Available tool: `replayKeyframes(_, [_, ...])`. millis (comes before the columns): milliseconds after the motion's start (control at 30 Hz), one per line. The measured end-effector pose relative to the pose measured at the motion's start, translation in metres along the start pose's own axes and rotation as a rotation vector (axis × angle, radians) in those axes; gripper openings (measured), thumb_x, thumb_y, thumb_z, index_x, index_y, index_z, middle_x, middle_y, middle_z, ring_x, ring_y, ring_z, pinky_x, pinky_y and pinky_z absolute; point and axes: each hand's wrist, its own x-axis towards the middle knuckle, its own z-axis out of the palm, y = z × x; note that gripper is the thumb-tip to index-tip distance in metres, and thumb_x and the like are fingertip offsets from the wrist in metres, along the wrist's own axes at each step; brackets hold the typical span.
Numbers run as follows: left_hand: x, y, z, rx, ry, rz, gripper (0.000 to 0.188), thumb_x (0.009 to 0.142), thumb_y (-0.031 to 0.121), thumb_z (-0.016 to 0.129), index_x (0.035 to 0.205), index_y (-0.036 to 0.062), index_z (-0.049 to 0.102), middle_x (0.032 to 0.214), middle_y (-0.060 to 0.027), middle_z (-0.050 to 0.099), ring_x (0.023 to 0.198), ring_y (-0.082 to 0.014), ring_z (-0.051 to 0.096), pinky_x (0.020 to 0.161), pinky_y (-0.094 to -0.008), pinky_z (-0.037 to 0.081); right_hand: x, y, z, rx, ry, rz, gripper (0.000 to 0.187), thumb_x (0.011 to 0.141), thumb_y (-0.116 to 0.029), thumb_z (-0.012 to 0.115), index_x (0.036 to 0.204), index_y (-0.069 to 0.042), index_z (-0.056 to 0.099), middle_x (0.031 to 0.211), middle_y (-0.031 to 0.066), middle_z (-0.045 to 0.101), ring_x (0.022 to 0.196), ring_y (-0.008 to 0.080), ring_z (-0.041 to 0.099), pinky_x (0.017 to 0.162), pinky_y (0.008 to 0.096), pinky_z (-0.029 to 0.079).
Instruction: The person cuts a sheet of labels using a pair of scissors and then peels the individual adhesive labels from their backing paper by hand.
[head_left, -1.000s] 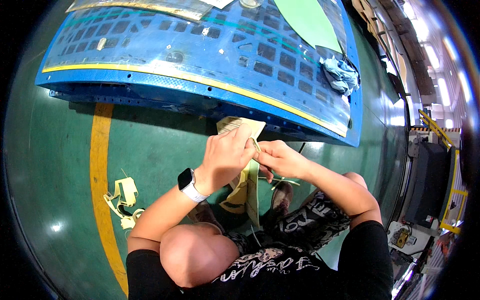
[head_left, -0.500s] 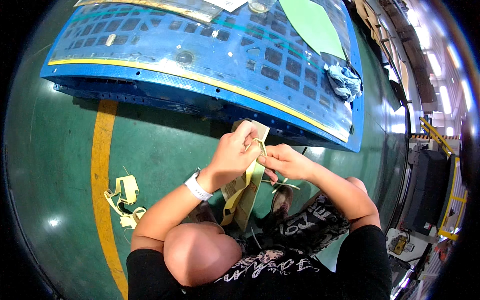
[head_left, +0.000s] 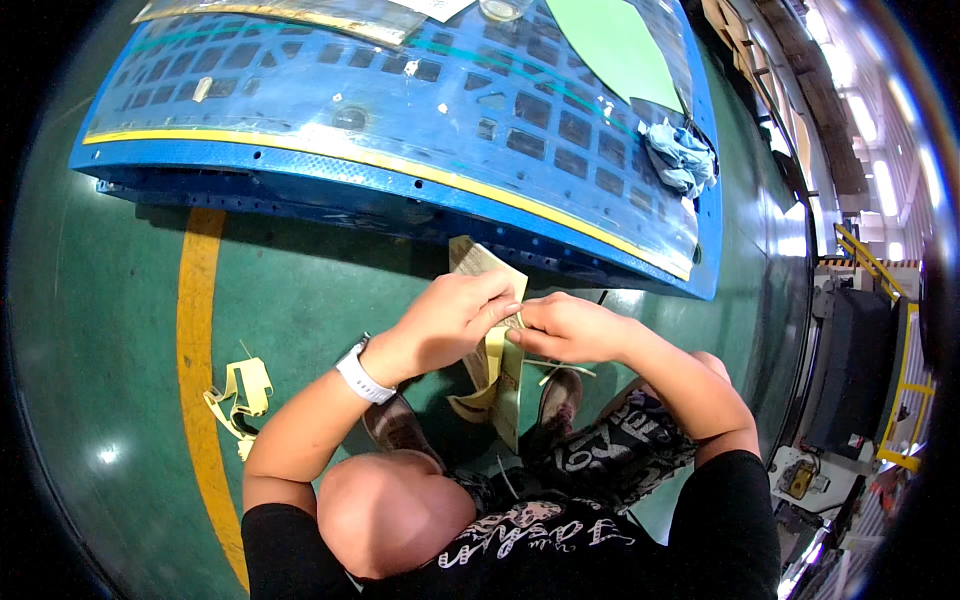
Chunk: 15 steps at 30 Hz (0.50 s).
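Observation:
Between my knees a long, thin, flat tan piece (head_left: 509, 395) stands at a slant, its far end near the side of the blue platform. A pale yellow strip (head_left: 494, 352) runs along it and curls loose toward the near end. My left hand (head_left: 458, 318) is closed at the piece's upper edge, thumb and fingers pinched together. My right hand (head_left: 570, 328) pinches the same edge from the right, its fingertips close to the left ones. What exactly lies between the fingertips is hidden. A white-strapped watch (head_left: 362, 372) is on my left wrist.
Ahead stands the blue platform (head_left: 345, 160) with a yellow-edged transparent top. On it lie a green sheet (head_left: 615, 50) and a crumpled blue cloth (head_left: 682, 160). Yellow scraps (head_left: 243, 388) lie on the green floor beside a yellow floor line (head_left: 197, 330).
My left hand has moved slightly down and left, and its raised, curled fingers now lie flatter against the piece. My right hand stays close by. The whole view has shifted a little.

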Motion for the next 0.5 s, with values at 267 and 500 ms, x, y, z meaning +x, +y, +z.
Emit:
replayKeyframes(267, [-0.001,0.002,0.017,-0.078,0.114,0.118,0.015,0.087,0.014,0.057,0.079,0.0019,0.053,0.063,-0.0156,0.049,0.053,-0.0282,0.047,0.05,-0.0348,0.04,-0.003,0.009,-0.003,-0.056,0.094,0.069,0.029,0.084,-0.028,0.063,0.087,0.0,0.058,0.077,0.02,0.059,0.071,0.038,0.058,0.064,0.0417,0.047])
replayKeyframes(500, [0.003,0.03,-0.008,-0.237,-0.24,0.011,0.004,0.085,0.008,0.059,0.088,0.0047,0.058,0.069,-0.0156,0.057,0.059,-0.0308,0.056,0.054,-0.0343,0.044,-0.023,0.01,-0.01,0.102,0.101,-0.305,0.017,0.087,-0.017,0.057,0.093,-0.002,0.053,0.077,0.018,0.053,0.068,0.04,0.053,0.057,0.0461,0.041])
